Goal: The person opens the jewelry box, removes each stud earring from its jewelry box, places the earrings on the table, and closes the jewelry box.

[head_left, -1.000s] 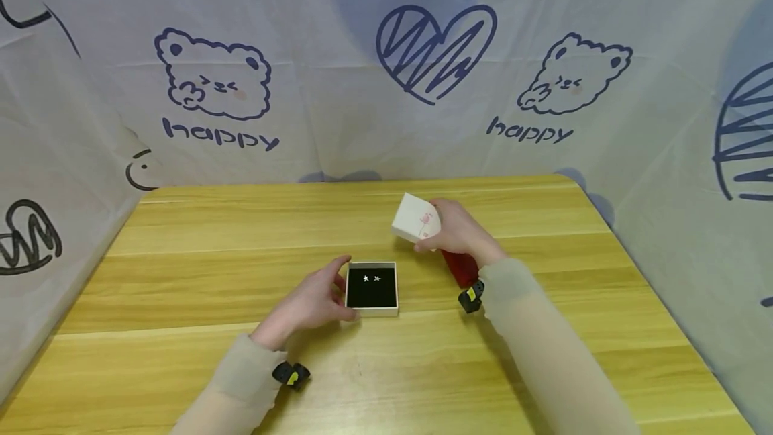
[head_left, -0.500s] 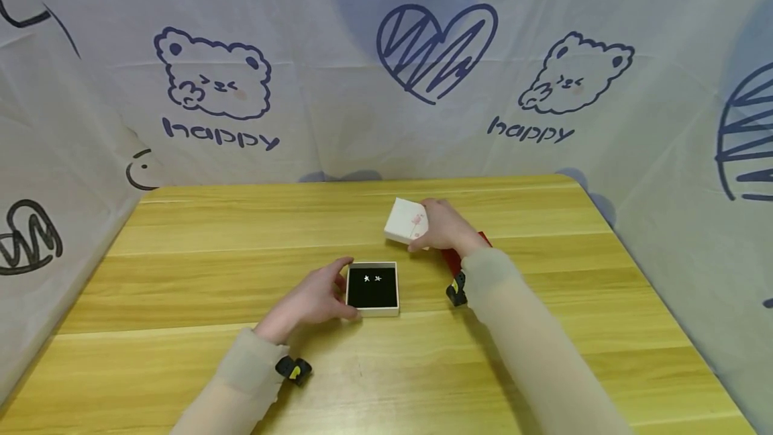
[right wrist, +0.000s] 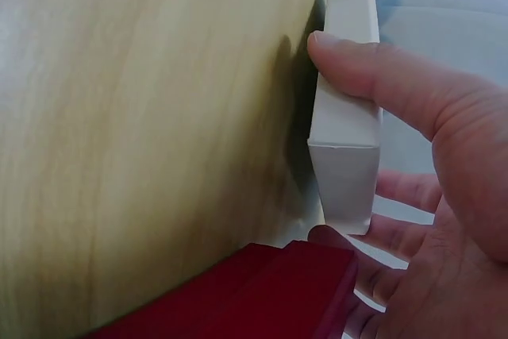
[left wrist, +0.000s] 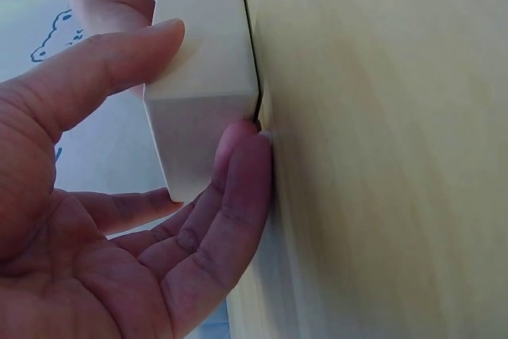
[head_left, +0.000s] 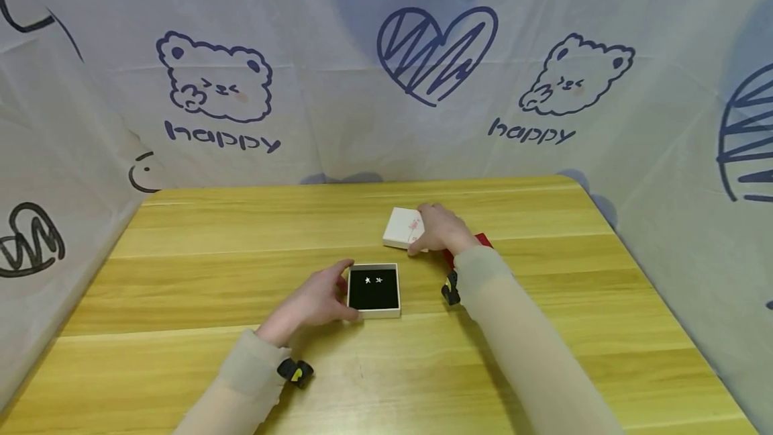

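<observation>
- White lid has come down toward the desk, right hand gripping it, just right of centre.
- Left hand holds the black-lined box, lower centre.
- Red object lies near the right hand.

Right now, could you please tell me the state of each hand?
Left hand: holding the open box by its left side.
Right hand: holding the white lid by its right side.

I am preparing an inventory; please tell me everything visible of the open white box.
The box is shallow and squarish, with cardboard-like walls. A black insert inside bears two pale, star-like pieces. The box lies flat on the wooden table, opening upward; the left hand grips its left end, thumb on the near wall.
</observation>
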Motion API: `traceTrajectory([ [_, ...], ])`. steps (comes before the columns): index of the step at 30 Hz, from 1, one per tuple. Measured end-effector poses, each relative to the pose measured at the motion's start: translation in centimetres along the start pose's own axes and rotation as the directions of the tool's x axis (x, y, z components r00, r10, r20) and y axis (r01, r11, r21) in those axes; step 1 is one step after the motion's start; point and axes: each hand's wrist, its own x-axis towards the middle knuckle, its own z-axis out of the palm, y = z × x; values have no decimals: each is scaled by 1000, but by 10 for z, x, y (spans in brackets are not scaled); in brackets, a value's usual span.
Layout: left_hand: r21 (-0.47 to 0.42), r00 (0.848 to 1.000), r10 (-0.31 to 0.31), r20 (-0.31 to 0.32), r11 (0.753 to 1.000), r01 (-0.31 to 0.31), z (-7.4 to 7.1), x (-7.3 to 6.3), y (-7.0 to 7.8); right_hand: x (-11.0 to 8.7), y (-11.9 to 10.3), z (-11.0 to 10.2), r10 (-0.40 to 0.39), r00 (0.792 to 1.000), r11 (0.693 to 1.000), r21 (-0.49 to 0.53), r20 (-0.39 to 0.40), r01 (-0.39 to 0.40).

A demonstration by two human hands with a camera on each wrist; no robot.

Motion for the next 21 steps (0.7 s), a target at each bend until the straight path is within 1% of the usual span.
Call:
traceTrajectory([
  [6, 4, 1000, 2, -6, 1000, -2, 1, 0, 0, 1, 2, 2, -5, 1000, 1000, -28, -11, 5],
  [13, -2, 1000, -2, -10, 1000, 2, 2, -1, 1, -2, 3, 4, 0, 1000, 999, -32, -7, 0],
  [16, 1, 1000, 11, -16, 1000, -11, 2, -1, 0, -3, 3, 3, -14, 1000, 999, -42, 1, 14],
  [21, -1, 1000, 6, -13, 1000, -6, 2, -1, -1, -6, 0, -2, -36, 999, 999, -40, 5, 37],
])
